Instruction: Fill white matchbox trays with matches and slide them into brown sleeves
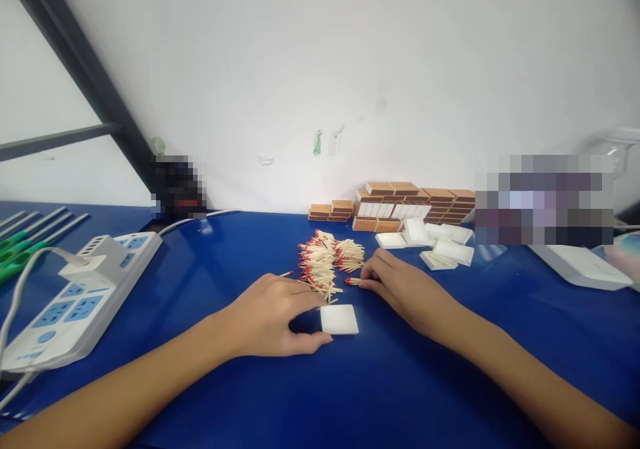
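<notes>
A white matchbox tray (340,319) lies on the blue table in front of me. My left hand (280,312) holds its left end, thumb at the near edge and fingers at the far edge. Just beyond the tray is a loose heap of red-tipped matches (317,262), with a smaller pile (350,255) to its right. Between thumb and fingertips, my right hand (390,279) pinches a small bunch of matches (353,281), red heads pointing left. Its other fingers are curled in.
Stacked matchboxes (435,202) stand against the wall, with a smaller stack (330,211) to their left. Several white trays (453,251) lie before them. At left are a power strip (75,309) with a plugged-in cable and green-handled tools (20,252). A white object (580,267) sits at right.
</notes>
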`<state>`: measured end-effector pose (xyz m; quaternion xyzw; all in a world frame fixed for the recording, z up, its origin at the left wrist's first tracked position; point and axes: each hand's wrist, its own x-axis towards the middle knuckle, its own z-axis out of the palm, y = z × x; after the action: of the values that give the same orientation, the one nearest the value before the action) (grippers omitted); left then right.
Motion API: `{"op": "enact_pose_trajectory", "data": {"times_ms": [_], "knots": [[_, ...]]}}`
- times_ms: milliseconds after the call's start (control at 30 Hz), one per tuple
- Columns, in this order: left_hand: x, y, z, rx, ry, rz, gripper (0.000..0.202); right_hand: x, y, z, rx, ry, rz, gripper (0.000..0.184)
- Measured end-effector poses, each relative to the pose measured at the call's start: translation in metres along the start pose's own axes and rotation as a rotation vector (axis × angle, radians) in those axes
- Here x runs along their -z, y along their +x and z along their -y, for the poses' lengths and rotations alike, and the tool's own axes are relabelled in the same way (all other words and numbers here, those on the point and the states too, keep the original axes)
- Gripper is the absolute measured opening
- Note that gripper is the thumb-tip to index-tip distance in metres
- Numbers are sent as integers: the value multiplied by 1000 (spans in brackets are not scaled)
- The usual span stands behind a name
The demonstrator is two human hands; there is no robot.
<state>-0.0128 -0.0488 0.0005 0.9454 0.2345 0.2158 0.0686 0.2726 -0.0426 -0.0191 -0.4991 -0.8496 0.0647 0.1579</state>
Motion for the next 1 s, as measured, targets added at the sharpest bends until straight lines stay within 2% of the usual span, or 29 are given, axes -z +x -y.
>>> {"op": "enact_pose_trajectory", "data": {"times_ms": [500, 833, 1000], "knots": [[0, 0, 0, -11, 19, -7, 34, 0, -4, -5, 46, 20, -48, 16], [1, 2, -1, 20, 16, -18, 33, 1, -6, 3, 63, -8, -52, 17], [1, 3, -1, 49, 16, -28, 31, 9, -8, 13, 61, 3, -99, 13]]}}
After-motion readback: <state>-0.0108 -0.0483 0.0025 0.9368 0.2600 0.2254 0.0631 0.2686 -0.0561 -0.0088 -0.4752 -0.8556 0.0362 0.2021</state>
